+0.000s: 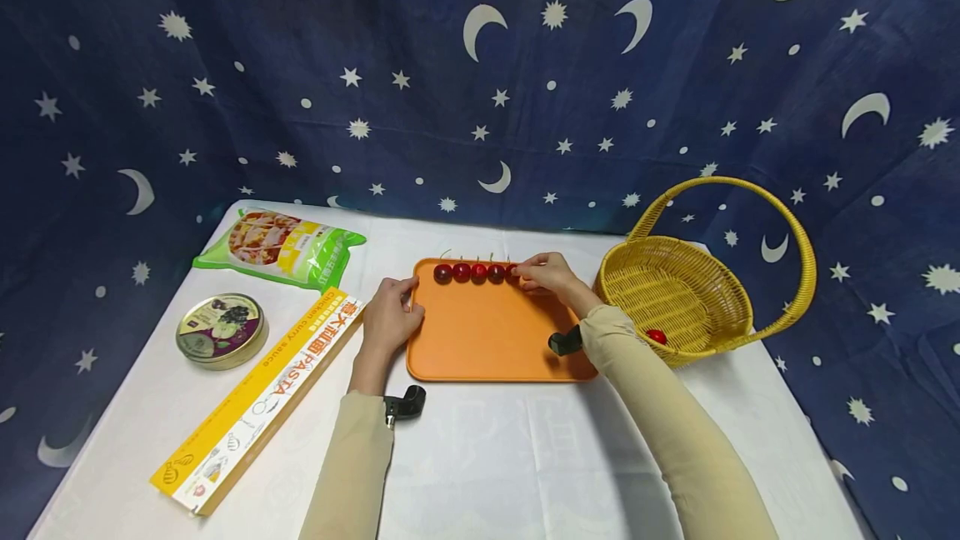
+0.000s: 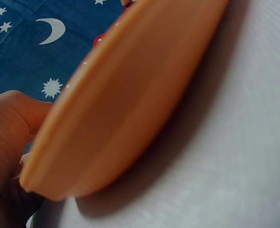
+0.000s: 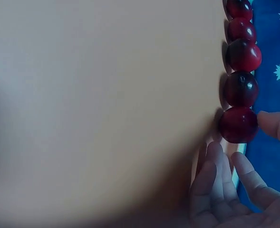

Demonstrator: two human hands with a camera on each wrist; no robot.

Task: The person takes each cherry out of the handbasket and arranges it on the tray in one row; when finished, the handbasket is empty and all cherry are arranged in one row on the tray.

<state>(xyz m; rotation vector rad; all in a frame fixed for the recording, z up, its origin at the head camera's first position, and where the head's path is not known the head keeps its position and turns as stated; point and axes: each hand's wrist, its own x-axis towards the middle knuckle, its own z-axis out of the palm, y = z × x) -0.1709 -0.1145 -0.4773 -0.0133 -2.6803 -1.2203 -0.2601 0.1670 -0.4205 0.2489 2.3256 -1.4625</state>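
Several dark red cherries [image 1: 478, 273] with stems stand in a row along the far edge of an orange tray [image 1: 487, 332]. My left hand [image 1: 392, 313] grips the tray by its left rim, thumb on top. In the left wrist view the tray's side [image 2: 116, 99] looks raised off the cloth. At the right end of the row, my right hand [image 1: 551, 273] holds the last cherry [image 3: 238, 124] between thumb and fingertips. The thumb meets one side of it, and the other fingers [image 3: 246, 171] spread loosely just below. This cherry sits against its neighbour.
A yellow wicker basket [image 1: 675, 298] with a tall handle stands right of the tray, one red fruit [image 1: 656, 337] inside. On the left lie a green food bag [image 1: 281, 248], a round tin [image 1: 222, 330] and a long pasta box [image 1: 262, 398]. A starry blue curtain [image 1: 420, 107] hangs behind.
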